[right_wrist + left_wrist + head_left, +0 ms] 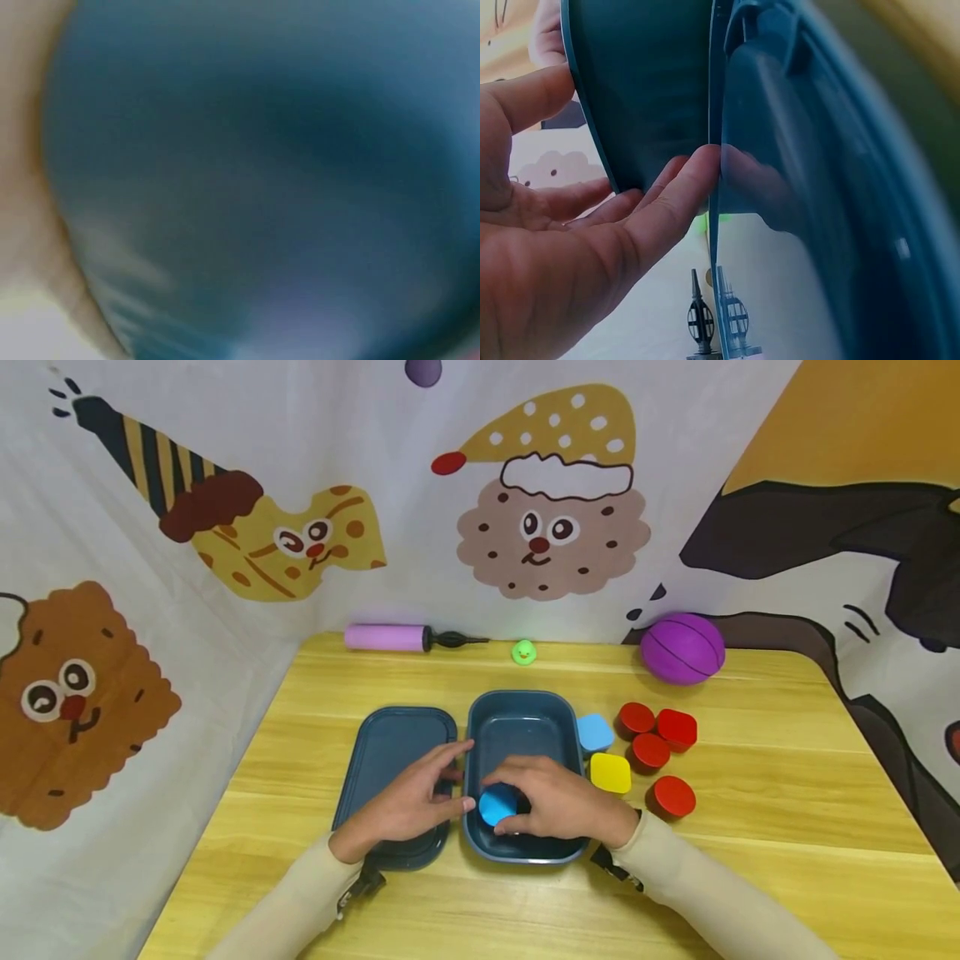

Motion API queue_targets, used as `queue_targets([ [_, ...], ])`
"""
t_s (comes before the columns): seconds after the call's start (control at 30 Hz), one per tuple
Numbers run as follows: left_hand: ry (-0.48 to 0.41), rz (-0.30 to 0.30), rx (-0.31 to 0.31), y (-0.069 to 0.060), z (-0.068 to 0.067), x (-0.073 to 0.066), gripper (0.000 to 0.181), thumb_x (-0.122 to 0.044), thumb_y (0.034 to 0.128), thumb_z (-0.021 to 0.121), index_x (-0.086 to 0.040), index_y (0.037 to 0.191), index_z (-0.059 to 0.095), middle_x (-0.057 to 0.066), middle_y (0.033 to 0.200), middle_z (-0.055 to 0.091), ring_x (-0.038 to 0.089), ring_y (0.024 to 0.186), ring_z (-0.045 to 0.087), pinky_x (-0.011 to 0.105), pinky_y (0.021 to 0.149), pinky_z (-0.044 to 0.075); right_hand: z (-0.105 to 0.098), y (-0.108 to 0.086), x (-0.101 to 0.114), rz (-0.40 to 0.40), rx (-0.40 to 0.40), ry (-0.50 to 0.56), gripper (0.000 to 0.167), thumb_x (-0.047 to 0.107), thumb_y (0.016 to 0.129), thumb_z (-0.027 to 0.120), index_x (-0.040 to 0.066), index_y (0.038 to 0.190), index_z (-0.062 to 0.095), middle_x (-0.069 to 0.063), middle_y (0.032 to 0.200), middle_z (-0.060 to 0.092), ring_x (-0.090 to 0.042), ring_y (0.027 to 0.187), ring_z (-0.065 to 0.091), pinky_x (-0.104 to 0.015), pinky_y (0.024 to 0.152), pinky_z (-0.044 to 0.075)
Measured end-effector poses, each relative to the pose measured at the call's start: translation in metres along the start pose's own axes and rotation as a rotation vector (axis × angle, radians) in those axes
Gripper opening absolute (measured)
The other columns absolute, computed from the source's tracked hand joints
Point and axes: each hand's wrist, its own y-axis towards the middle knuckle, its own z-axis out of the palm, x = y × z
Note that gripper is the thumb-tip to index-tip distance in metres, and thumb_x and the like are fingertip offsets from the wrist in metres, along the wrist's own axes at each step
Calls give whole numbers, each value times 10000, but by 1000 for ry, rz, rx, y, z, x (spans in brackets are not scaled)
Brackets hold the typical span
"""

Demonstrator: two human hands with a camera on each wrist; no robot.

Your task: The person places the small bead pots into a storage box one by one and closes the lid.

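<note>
My right hand [555, 797] reaches into a dark blue box [525, 700] and holds a blue round block [497, 805] between thumb and fingers, low at the near left corner. Against the box's left wall rests my left hand [408, 797], its fingers loosely extended. In the left wrist view, the left fingers [667, 202] lie along the box [641, 82], and one fingertip meets the edge of the dark blue lid [817, 187]. That lid [405, 743] lies flat left of the box, partly under the left hand. The right wrist view shows only a blurred dark blue surface.
Right of the box sit a light blue block [595, 733], a yellow block [611, 773] and several red blocks [649, 752]. Along the back are a purple pump [386, 637], a green duck [524, 652] and a purple ball [682, 648]. A printed cloth [420, 543] hangs behind the table.
</note>
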Motion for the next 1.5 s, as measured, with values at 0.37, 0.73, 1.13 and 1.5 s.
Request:
queue_targets([
  [0.37,-12,-2,7,-1,-1,-3,783,-243,1013,741,-129,1662,318,131,1652,386,332,1370,591,302,951,601,-24,-16,-15,-23,-191,28,446,343,931,837,135,1308,720,-41,1250,742,-196,1069,727,-366,878,638],
  [0.73,-47,-1,14,0,1,-4,773,-190,1007,745,-100,1652,328,177,1630,388,368,1348,612,289,963,604,-57,-47,-42,104,-362,19,436,237,878,889,169,1281,736,6,1183,759,-222,936,749,-338,764,649],
  [1.13,-108,-64,12,2,5,-2,814,-184,991,762,-138,1667,310,171,1666,343,391,1434,534,345,956,617,-88,-95,-87,308,-517,-98,350,203,912,854,96,1227,748,-65,1129,785,-263,927,736,-403,765,630],
  [1.5,-40,-65,-4,2,5,-1,786,-235,1008,744,-181,1668,321,128,1670,359,370,1436,536,436,994,597,-96,-130,-121,481,-521,-98,435,249,937,826,43,1302,711,-196,1319,697,-443,1192,631,-662,939,518],
])
